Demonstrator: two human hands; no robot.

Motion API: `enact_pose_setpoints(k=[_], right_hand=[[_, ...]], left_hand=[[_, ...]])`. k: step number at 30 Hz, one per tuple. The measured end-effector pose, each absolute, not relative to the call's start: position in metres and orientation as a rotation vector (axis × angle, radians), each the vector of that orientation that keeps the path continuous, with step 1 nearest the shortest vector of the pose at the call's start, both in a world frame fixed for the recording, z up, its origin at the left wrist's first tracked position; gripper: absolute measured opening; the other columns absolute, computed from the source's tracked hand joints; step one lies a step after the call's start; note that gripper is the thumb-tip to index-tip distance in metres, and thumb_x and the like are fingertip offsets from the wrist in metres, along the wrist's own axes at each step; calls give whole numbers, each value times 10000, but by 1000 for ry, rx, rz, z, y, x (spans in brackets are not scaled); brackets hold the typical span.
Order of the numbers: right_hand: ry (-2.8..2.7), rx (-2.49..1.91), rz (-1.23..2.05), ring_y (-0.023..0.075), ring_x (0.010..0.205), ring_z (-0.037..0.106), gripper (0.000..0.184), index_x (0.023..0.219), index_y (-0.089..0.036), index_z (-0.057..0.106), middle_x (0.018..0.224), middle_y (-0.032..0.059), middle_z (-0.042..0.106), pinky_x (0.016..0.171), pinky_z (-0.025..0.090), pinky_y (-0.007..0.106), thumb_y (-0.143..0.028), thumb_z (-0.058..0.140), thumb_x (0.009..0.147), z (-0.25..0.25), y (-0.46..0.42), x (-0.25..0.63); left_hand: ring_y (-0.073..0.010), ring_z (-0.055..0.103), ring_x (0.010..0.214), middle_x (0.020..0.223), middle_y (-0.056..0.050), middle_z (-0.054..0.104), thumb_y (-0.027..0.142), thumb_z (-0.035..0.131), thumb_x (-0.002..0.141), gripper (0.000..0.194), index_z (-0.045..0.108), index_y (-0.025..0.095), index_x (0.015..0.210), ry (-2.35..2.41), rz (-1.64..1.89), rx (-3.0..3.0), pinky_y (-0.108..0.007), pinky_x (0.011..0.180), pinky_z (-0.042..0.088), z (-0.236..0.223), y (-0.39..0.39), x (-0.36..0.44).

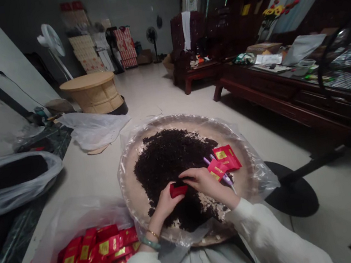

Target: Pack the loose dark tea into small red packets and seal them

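In my left hand (166,201) is a small red packet (178,190), its mouth turned up and the fingers closed round its side. My right hand (200,181) is at the packet's mouth with fingers pinched together, and dark leaves show at the fingertips. Beneath both hands, a heap of dark, dry tea leaves (169,153) covers much of a round shallow tray (246,160) lined with clear plastic. Two red and gold packets, one flat (230,158) and one nearer my wrist (216,170), lie at the tray's right side. A purple-handled tool (227,180) is partly under them.
At my lower left stands a clear plastic bag (74,211) full of red packets (104,249). Further left, another bag (55,167) holds dark leaves. A round black stand base (295,192) is right of the tray, beside a dark wooden table (257,95). A wicker drum-shaped table (93,93) stands ahead.
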State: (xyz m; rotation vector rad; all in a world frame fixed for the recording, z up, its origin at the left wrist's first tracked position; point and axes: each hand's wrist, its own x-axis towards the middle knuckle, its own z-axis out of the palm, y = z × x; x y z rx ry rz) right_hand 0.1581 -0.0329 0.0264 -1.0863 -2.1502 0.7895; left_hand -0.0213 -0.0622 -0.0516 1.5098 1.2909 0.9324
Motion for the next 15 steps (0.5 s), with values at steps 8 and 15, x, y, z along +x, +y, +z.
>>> enact_pose_setpoints(k=[8,15], right_hand=[[-2064,-1049,938,184,842,711,242,985,-245,732,954,16,754,778,548,279,-169,543,852,24,-30,149],[-1695,-1187,1083,205,828,695,228,946,-218,722,950,49,743,722,569,341,-331,554,844,-8,-16,169]], left_hand=[[-198,637,859,917,-15,700,190,699,664,324,620,175,977,1289,897,1483,-295,799,474,-54,-54,-18],[-240,646,914,981,-74,710,261,761,630,424,622,151,1015,1404,928,1393,-354,856,481,-66,-50,-25]])
